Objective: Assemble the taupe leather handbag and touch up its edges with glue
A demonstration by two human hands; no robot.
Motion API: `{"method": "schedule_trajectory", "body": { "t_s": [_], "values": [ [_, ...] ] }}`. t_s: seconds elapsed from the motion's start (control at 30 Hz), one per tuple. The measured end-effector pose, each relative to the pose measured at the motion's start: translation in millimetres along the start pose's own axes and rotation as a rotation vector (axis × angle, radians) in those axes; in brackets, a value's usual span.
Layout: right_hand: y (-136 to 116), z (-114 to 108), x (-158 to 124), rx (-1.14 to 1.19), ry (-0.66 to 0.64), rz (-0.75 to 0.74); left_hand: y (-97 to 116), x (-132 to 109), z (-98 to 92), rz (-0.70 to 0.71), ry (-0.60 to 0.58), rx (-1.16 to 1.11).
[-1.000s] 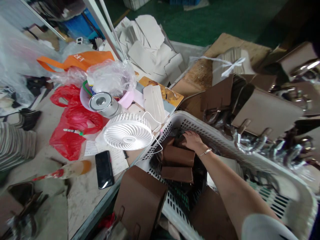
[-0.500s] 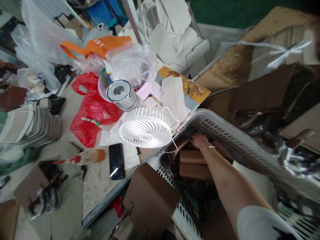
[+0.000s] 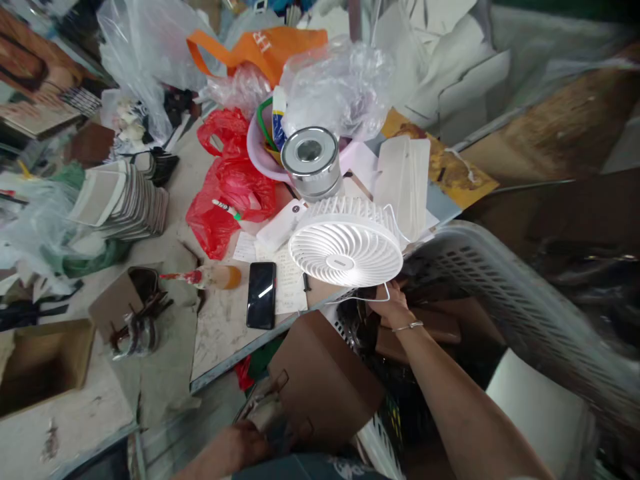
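Observation:
My left hand (image 3: 245, 443) is low in the view, its fingers curled at the strap side of a brown handbag (image 3: 325, 380). The bag hangs tilted beside the table edge, with its two handle loops toward the hand. My right hand (image 3: 393, 303), with a bracelet at the wrist, reaches into a white perforated crate (image 3: 480, 247). It touches brown bags (image 3: 435, 325) lying inside. Its fingertips are partly hidden by the white fan (image 3: 345, 247) and the shadow, so its grip does not show.
On the table lie a black phone (image 3: 261, 295), a glue bottle (image 3: 220, 276), a red plastic bag (image 3: 230, 193) and a metal canister (image 3: 311, 163). Stacked pale pieces (image 3: 123, 200) and another bag (image 3: 120, 303) stand left. A person's hands (image 3: 53, 83) show at the far left.
The view has swung right-to-left, so the table things sit further right. My left hand has come into view at the brown handbag. My right hand remains in the crate, nearer its table-side wall.

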State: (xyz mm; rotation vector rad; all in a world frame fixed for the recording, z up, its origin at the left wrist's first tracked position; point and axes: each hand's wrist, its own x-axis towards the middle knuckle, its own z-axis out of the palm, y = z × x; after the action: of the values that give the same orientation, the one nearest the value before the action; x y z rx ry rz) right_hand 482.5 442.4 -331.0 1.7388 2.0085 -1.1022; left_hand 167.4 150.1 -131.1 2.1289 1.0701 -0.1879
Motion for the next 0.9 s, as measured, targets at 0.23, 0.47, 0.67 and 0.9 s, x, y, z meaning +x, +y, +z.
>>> {"method": "schedule_trajectory", "body": {
  "t_s": [0.23,0.47,0.67,0.9],
  "values": [
    [76.0,-20.6,-58.1,-0.076,0.081,0.157,5.1,-2.8,0.7,-0.005,0.159,-0.140],
    [117.9,-38.1,-78.2,-0.124,0.223,0.250,4.8,-6.4,-2.4,0.003,0.103,-0.153],
    [90.3,-75.3,-73.8,-0.322,0.380,0.255,2.7,-15.8,-1.6,0.019,0.123,-0.131],
    [-23.1,-4.5,-105.7,0.126,-0.064,-0.100,-2.8,-22.4,8.5,0.027,0.149,-0.129]
  ]
}}
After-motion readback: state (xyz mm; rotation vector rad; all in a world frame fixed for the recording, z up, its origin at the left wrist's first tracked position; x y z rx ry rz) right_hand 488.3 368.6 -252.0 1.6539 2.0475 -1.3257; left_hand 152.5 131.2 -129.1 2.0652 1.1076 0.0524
